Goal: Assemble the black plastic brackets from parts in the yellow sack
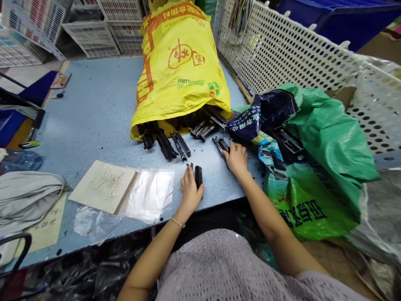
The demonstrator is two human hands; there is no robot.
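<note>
My left hand (190, 187) is closed around a short black plastic part (198, 176) at the table's front edge. To its right, my right hand (237, 159) has its fingers on a pair of long black plastic pieces (219, 144) lying on the tabletop. Further back, a yellow woven sack (184, 62) lies with its mouth facing me. Several black parts (166, 144) spill out of that mouth onto the table. Beside my right arm, a green woven sack (338, 129) holds more black plastic parts (290, 142).
The blue speckled table (90, 113) carries a beige block (103, 186) and clear plastic bags (150, 194) at the left. Grey cloth (28, 200) lies at the far left. A white perforated basket (291, 50) stands at the right, with white crates (94, 37) behind the table.
</note>
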